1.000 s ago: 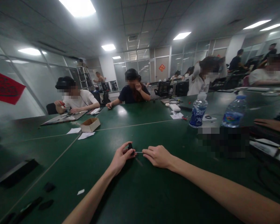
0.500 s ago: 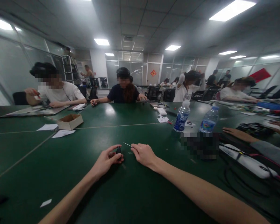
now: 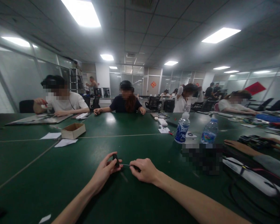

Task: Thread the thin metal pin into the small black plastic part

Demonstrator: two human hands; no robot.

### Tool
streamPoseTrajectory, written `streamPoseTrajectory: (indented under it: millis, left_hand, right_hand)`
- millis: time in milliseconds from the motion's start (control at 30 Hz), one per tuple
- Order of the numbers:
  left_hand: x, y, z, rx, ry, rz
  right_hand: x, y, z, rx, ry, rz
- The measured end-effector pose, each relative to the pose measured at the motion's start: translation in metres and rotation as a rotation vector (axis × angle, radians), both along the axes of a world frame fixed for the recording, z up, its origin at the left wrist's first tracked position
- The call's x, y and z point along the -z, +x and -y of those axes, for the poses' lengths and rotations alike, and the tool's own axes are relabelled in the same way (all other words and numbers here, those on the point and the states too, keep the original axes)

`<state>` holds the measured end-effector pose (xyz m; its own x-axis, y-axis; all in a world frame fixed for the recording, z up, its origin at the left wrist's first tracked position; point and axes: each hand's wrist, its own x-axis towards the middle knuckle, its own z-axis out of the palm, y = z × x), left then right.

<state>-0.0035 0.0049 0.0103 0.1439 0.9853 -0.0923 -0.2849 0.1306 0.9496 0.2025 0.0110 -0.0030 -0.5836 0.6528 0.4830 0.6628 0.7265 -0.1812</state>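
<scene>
Between the fingers and thumb of my left hand (image 3: pixel 104 170) is a small black part (image 3: pixel 116 159), held up off the table; its exact kind is too small to tell. My right hand (image 3: pixel 145 170) is closed around the dark handle of a screwdriver (image 3: pixel 125 165). Its thin metal shaft points left and its tip appears to meet the black part, though the contact point is partly hidden by my left fingers. Both hands are just above the green table (image 3: pixel 135 199), a short gap apart.
An open cardboard box (image 3: pixel 73 131) stands on papers at the left. Two plastic bottles, one blue-labelled (image 3: pixel 182 128) and one clearer (image 3: pixel 209 131), stand at the right. Beyond them lie a white power strip (image 3: pixel 253 175), black cables and a co-worker's hand (image 3: pixel 240 147). People sit across the table.
The screwdriver has moved left, so its tip now reaches the black part. The black part has tilted in my left fingers. My view has tipped upward.
</scene>
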Motion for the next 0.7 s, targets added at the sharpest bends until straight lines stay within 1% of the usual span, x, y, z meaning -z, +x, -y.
streamPoseTrajectory:
  millis: [133,500,700]
  left_hand:
    - [0.007,-0.003,-0.004,0.018,0.024,0.009]
    - [0.021,-0.006,-0.008,0.029,0.088,0.051]
    - [0.022,-0.005,-0.009,0.020,0.097,0.041]
  right_hand:
    - [0.000,-0.001,0.001,0.019,0.038,-0.004]
    - [-0.001,0.000,0.003,-0.033,-0.064,-0.074]
    - [0.000,0.001,0.002,-0.030,-0.070,-0.029]
